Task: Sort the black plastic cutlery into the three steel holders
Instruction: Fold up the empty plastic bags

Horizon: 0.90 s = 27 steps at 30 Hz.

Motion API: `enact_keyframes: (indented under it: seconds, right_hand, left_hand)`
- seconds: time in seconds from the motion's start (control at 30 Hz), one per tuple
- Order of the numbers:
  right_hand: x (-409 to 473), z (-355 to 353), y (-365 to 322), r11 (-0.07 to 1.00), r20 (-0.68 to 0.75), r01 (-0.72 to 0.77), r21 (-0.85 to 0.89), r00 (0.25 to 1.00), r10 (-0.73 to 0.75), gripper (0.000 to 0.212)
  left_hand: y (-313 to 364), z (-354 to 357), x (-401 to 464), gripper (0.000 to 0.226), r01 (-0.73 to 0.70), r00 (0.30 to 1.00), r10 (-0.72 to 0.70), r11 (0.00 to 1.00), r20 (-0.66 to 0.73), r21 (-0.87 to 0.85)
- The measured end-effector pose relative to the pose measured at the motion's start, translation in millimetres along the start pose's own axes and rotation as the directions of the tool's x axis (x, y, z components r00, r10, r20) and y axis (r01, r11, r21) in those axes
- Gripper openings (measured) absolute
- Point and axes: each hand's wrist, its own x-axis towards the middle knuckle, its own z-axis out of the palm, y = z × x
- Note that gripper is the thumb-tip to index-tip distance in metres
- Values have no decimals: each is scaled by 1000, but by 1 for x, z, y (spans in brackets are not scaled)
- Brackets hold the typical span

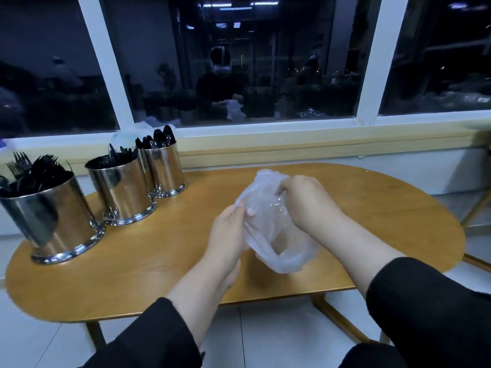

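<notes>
Sorting looks done or nearly so — no loose cutlery on the table point(164, 264) that I can see.

Well left of the fingers, three steel holders in a row: near holder point(50, 221) packed with forks point(32, 168), middle holder point(122, 192) with dark pieces, type unclear, far holder point(163, 171) with what look like spoons point(159, 138). All black cutlery in view sits inside these.

Left hand point(228, 232) — fingers curled, pinching the left edge of a clear plastic bag point(271, 227). Right hand point(305, 200) grips the bag's top right, fingers curled into the film. Bag hangs between the two hands, just above the table.

Judgement: step in hand is checking or crumpling the emptied bag. Next move calls for confirming nothing remains inside, then setting the bag aside.

Hard to tell: bag interior is hazy, seems empty but a piece could hide in the folds. Fingertips of both hands are buried in plastic. Holder contents below the rims hidden.
</notes>
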Motion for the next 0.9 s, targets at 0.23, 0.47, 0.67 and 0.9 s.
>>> enact_keyframes:
  seconds: [0.23,0.47,0.67,0.9]
  right_hand:
    - [-14,29,-7,982,486,171,77,854,-187,38]
    - [-29,25,2,963,408,268,25,877,-255,31]
    - [-30,33,8,935,126,355,-17,928,-350,16]
    - [-31,26,39,972,-31,-136,192,989,145,64]
  left_hand:
    - [-15,-26,-3,34,109,992,-114,990,-59,-88]
    - [-10,-36,-2,37,121,990,-133,973,-51,-194]
    - [-3,-32,-1,39,103,990,-121,971,-75,-214]
    - [3,-37,4,38,78,993,-98,965,-67,-250]
